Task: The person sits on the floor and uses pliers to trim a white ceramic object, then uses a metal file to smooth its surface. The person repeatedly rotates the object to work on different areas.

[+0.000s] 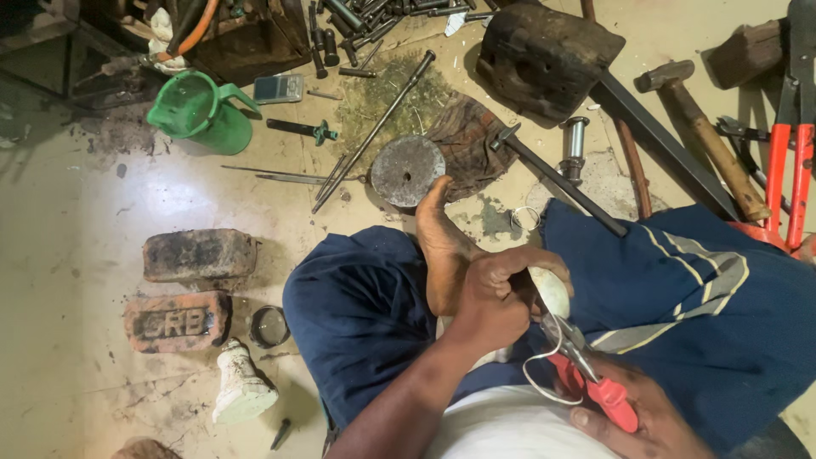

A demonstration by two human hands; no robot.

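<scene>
I sit cross-legged on the floor in dark blue trousers. My left hand (500,293) is closed around a small whitish rounded piece (551,291) held above my lap, beside my bare foot (440,246). My right hand (642,416) grips red-handled pliers (595,374), whose metal jaws point up toward the whitish piece. A thin white wire (544,370) loops down from the jaws over my lap.
On the floor lie two bricks (189,285), a green jug (200,110), a round metal disc (407,170), a hammer (710,140), red bolt cutters (790,161), long rods, a wooden block (548,55), a small white bottle (240,387) and scattered bolts.
</scene>
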